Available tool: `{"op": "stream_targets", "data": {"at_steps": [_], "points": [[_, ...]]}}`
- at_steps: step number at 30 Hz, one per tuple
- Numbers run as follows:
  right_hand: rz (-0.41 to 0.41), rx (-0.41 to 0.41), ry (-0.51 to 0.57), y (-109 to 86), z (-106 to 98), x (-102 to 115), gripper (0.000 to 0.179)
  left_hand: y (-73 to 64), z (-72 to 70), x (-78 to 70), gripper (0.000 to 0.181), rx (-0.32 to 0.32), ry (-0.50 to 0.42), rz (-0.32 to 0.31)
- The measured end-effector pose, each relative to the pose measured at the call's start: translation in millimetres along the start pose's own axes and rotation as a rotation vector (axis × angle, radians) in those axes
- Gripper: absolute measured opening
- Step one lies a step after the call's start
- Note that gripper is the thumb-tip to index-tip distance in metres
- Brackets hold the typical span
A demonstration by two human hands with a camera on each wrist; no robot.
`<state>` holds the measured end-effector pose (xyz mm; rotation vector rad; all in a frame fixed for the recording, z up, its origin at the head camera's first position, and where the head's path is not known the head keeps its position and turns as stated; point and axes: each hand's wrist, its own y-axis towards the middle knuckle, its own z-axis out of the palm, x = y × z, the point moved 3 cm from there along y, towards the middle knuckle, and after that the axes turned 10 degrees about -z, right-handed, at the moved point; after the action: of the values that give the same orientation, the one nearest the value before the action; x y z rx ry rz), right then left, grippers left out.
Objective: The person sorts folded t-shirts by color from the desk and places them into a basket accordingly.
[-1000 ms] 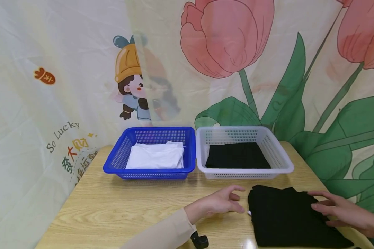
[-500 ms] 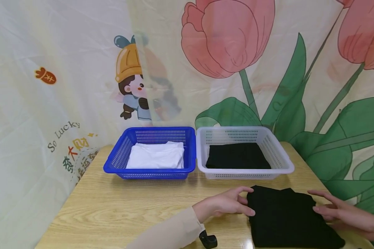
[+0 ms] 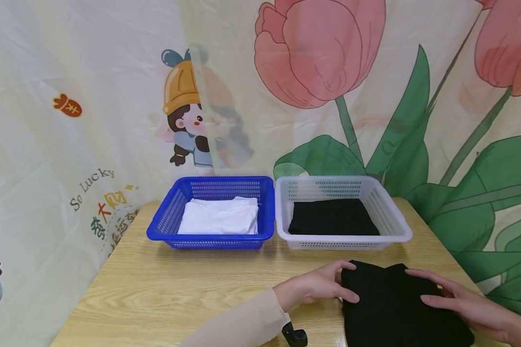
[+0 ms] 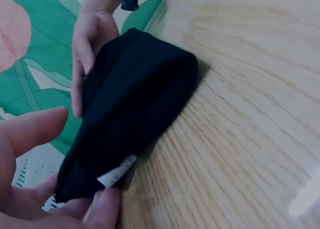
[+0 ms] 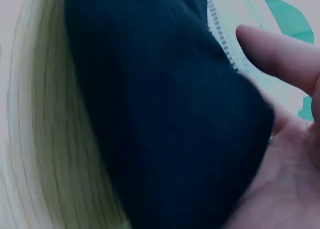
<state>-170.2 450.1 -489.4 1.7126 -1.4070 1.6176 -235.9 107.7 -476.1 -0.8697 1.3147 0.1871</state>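
A folded black garment (image 3: 395, 299) lies on the table's near right part. At its left side is my left hand (image 3: 319, 286), with fingertips right at the edge. In the left wrist view, fingers (image 4: 105, 206) meet that edge beside a white label (image 4: 118, 172), while another digit stands clear of the cloth. My right hand (image 3: 464, 301) is at the garment's right side, thumb over the top in the head view. In the right wrist view its thumb (image 5: 275, 54) is apart from the dark cloth (image 5: 165, 109), and the palm lies along the cloth's edge, partly hidden.
At the back of the table (image 3: 178, 289), a blue basket (image 3: 210, 241) holds folded white cloth (image 3: 219, 217). Beside it on the right, a white basket (image 3: 343, 242) contains folded black cloth (image 3: 332, 217). A printed curtain (image 3: 113, 72) hangs behind.
My left hand has moved right to the garment's left edge, and my right hand has come left over its right side. The garment's right side has shifted left, and the garment looks narrower.
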Motion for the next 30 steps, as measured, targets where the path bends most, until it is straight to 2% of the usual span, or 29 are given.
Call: {"op": "stream_targets", "data": {"at_steps": [2,7,13,17,20,23,25,28,30], "points": [[-0.023,0.011,-0.031,2.4,4,3,0.061,-1.1,-1.2,0.5,0.069,-0.004,0.039,0.010],[-0.089,0.018,-0.077,7.9,11,9,0.061,-7.2,-3.0,-0.4,0.077,0.003,0.030,0.061],[-0.160,-0.060,-0.169,18.0,23,14,0.066,-15.1,-10.2,-1.0,0.086,-0.153,0.097,0.093],[-0.209,-0.099,-0.226,24.5,32,16,0.065,-15.3,-14.0,7.4,0.087,-0.191,0.066,0.089],[-0.246,-0.096,-0.220,27.4,38,20,0.064,-16.9,-16.4,13.6,0.086,-0.185,0.006,0.098],[-0.247,-0.078,-0.171,26.2,42,30,0.064,-23.5,-19.9,12.7,0.084,-0.161,-0.032,0.116],[-0.260,-0.072,-0.160,23.6,42,41,0.064,-31.6,-22.8,5.9,0.082,-0.132,-0.045,0.133],[-0.271,-0.050,-0.106,17.2,39,63,0.065,-48.7,-28.6,-12.4,0.078,-0.088,-0.029,0.155],[-0.299,-0.065,-0.140,12.8,34,80,0.065,-60.5,-32.7,-27.6,0.077,-0.062,-0.023,0.169]]}}
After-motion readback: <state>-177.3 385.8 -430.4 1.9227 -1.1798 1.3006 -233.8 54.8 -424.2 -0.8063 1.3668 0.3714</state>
